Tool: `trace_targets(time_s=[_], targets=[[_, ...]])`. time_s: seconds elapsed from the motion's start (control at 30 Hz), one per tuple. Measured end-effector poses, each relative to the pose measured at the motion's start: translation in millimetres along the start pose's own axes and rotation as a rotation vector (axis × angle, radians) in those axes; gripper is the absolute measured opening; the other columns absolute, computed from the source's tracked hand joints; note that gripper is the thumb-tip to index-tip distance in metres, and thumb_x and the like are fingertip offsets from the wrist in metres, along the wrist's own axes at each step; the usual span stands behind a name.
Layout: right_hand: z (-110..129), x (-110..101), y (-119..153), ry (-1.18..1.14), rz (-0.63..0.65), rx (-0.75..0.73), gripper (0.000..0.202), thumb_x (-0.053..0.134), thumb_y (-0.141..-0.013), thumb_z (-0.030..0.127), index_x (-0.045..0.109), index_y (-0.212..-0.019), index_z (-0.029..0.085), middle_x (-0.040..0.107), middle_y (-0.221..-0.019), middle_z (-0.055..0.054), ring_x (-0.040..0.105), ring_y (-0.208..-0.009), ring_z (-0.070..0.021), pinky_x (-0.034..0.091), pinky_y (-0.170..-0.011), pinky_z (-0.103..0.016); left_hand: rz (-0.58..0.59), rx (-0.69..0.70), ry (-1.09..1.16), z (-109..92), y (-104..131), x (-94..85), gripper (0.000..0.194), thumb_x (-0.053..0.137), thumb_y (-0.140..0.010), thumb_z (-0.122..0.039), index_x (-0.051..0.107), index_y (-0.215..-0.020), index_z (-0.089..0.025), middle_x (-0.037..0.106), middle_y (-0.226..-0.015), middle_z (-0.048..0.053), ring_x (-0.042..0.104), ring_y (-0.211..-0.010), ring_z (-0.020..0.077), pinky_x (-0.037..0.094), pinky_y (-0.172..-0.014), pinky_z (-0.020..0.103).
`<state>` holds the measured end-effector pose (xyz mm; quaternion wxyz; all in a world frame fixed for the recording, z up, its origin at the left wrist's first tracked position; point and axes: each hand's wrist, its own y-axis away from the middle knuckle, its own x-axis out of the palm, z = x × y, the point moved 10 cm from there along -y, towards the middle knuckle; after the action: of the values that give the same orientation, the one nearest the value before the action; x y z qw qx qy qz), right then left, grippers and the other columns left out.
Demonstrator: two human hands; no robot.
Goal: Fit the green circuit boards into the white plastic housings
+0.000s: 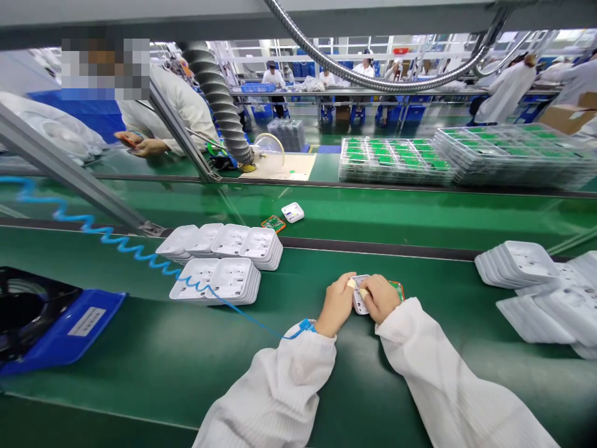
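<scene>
On the green work surface, a small white plastic housing [360, 303] lies between my hands. My left hand [337, 303] grips its left edge, with a blue strap at the wrist. My right hand [380, 298] has its fingers on the housing's right side, thumb and fingers pressed in close. Pale covers show on some fingertips. A green circuit board with an orange edge [397, 289] sticks out from behind my right hand. What lies under the fingertips is too small to tell.
Stacked white housings stand at the left [233, 280] and right [532, 264]. Ahead on the green belt [373, 218] lie a circuit board [273, 224] and a white housing [293, 213]. A blue coiled cord [135, 249] crosses the left. A person works beyond.
</scene>
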<state>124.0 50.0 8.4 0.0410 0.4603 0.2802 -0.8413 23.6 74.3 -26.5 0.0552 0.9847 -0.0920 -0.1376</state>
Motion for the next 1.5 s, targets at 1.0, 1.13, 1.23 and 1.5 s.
trace_targets(time_s=[1.0,1.13,1.23,1.5], targets=[[0,-10,6,0.142,0.033,-0.09,0.015,0.051,-0.082,0.026,0.058,-0.092,0.017,0.055,-0.089,-0.008,0.044,-0.081,-0.0197,0.035,-0.071,-0.032,-0.013,0.035,-0.044,-3,-4,-5.5,0.034,0.04,-0.083,-0.025,0.062,-0.109,-0.018,0.068,-0.101,0.005,0.061,-0.094,0.0191,0.047,-0.084,0.031],[-1,-8,11,0.256,0.035,-0.123,0.016,0.048,-0.086,0.025,0.061,-0.085,0.016,0.053,-0.08,-0.008,0.041,-0.075,-0.0195,0.033,-0.069,-0.033,0.0,0.075,-0.068,-10,-5,-8.5,0.035,0.039,-0.082,-0.023,0.06,-0.111,-0.019,0.067,-0.103,0.005,0.061,-0.093,0.0181,0.047,-0.084,0.03],[4,-6,11,0.286,-0.011,-0.147,0.017,0.048,-0.086,0.022,0.06,-0.077,0.015,0.051,-0.075,-0.008,0.039,-0.073,-0.0191,0.032,-0.07,-0.033,0.058,0.118,-0.119,-21,-3,-7.6,0.036,0.038,-0.083,-0.022,0.06,-0.111,-0.018,0.066,-0.106,0.005,0.061,-0.093,0.0178,0.046,-0.085,0.03],[4,-12,7,0.336,-0.045,-0.049,0.019,0.058,-0.081,0.03,0.056,-0.068,0.017,0.05,-0.07,-0.005,0.038,-0.07,-0.0178,0.027,-0.064,-0.031,0.161,0.228,-0.166,-43,3,-6.9,0.037,0.037,-0.083,-0.022,0.059,-0.112,-0.018,0.063,-0.114,0.005,0.058,-0.101,0.0184,0.043,-0.09,0.03]])
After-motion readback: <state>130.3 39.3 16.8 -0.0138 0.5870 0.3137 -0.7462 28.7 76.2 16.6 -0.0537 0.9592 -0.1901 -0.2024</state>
